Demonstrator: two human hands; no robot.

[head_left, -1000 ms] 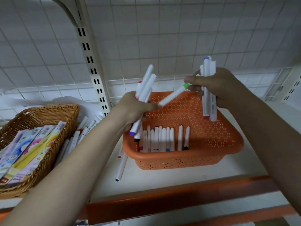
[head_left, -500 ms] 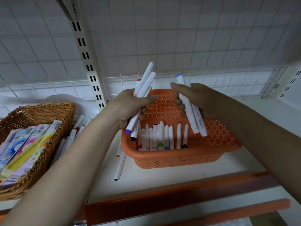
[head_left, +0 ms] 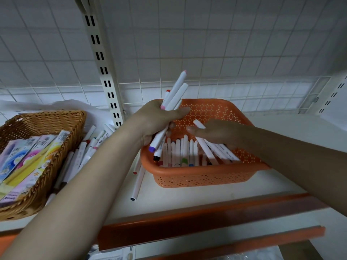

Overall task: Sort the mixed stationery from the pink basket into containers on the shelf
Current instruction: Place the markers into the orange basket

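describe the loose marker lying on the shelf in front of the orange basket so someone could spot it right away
Start at the orange basket in the middle of the white shelf. Just off its front left corner, between it and the wicker basket, a long white marker lies alone, pointing toward the shelf's front edge. Its near end shows a dark cap, and unlike the other markers, no basket or hand holds it.

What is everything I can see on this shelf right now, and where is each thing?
orange basket: one, orange, shelf middle
markers in basket: a row, white, coloured caps
loose markers: several, white, between the baskets
wicker basket: one, tan, left
packets: several, pastel, inside wicker basket
shelf: one, white, orange front rail
left hand: grips a white marker bundle
right hand: lowers marker bunch into basket
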